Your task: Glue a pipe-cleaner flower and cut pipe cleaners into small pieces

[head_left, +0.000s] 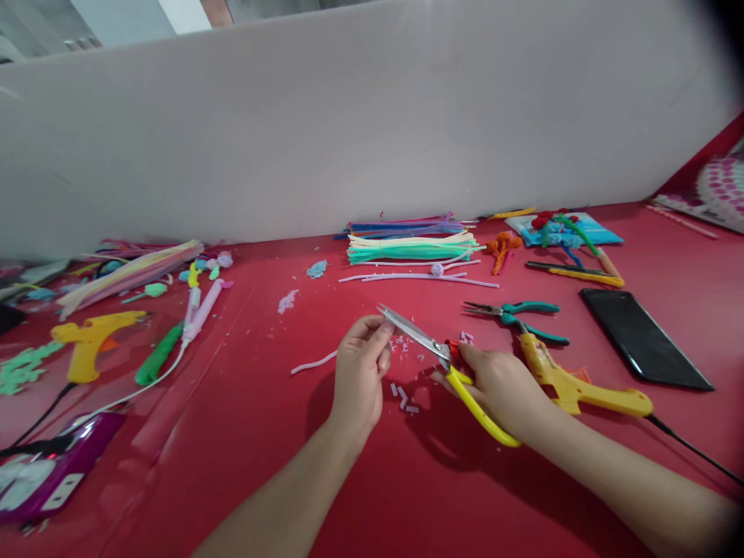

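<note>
My left hand (360,364) is closed in a pinch, and a pale lilac pipe cleaner (314,363) trails out from it to the left. What lies between the fingertips is mostly hidden. My right hand (494,380) grips scissors (482,415) with yellow handles, their narrow metal blades pointing up and left. The blade tips reach the thumb and fingers of my left hand, and the blades look nearly together. Below and behind the scissors, short cut lilac pieces (401,395) are scattered on the red table (256,465).
Bundled pipe cleaners (412,248) lie along the white partition (372,124). To the right are green-handled pliers (517,314), a yellow glue gun (581,391) and a black phone (645,337). Another yellow glue gun (93,341) and a purple device (70,465) with cords occupy the left.
</note>
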Demonstrator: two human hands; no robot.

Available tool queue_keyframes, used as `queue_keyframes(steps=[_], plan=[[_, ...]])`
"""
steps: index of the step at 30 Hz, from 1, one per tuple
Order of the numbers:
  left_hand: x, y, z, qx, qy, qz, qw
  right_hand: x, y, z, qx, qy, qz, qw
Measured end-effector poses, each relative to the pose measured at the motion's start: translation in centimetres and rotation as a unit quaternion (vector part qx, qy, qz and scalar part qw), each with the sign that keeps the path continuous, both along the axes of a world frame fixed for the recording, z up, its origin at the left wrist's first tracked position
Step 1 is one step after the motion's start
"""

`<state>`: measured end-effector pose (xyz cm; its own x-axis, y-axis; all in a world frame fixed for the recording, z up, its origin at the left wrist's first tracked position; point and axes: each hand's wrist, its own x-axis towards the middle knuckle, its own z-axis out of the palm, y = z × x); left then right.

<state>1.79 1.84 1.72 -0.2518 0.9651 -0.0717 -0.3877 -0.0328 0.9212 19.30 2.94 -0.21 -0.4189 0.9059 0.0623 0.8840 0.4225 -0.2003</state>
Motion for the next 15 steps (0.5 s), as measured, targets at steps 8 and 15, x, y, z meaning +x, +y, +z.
queue_keyframes(steps=[8,15], plan=[[-0.03,0.02,0.11,-0.006,-0.006,0.003,1.000,0.08,0.13,-0.20,0.008,-0.011,0.005,1.000],[-0.08,-0.07,0.10,0.001,0.003,0.000,1.000,0.31,0.19,-0.20,0.005,-0.005,0.007,1.000]])
